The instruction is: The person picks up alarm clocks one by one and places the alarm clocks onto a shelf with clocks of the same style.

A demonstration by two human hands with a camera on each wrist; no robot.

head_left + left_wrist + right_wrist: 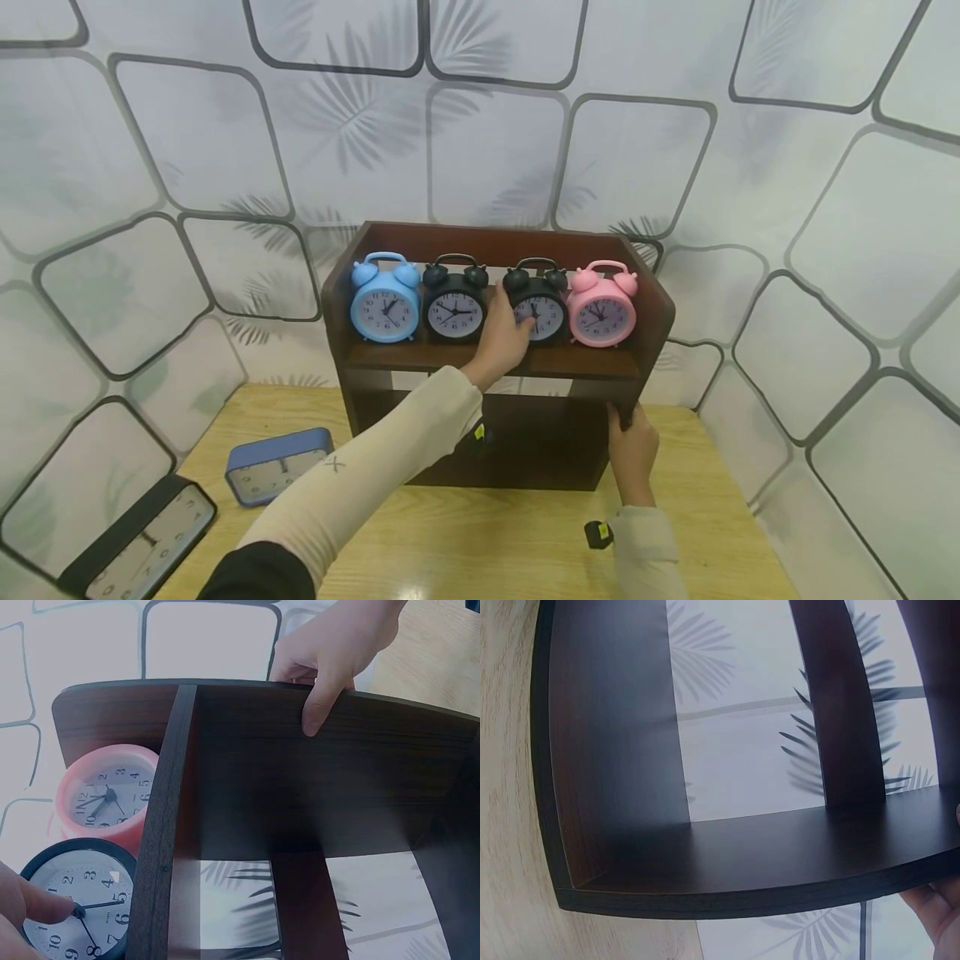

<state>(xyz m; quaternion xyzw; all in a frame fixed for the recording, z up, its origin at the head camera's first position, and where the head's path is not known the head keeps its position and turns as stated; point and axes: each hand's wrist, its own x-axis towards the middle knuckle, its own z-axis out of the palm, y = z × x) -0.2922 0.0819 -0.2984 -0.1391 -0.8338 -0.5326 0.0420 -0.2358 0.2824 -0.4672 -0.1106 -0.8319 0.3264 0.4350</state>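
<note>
A dark brown wooden shelf (480,358) bears a row of twin-bell alarm clocks on its upper board. My left hand (501,333) grips the right-hand black alarm clock (551,317), its thumb across the clock's face and its fingers at the clock's left side. Beside that clock stands a pink alarm clock (602,321). Left of my hand are another black alarm clock (454,315) and a light blue alarm clock (385,312). Lower down, my right hand (633,450) grips the shelf's right side panel, its thumb on the inner face in the left wrist view (319,705).
On the wooden table (480,542), to the left of the shelf, lie a blue rectangular clock (277,467) and a black rectangular clock (146,546). Patterned wall covering (495,158) rises close behind the shelf and along both sides.
</note>
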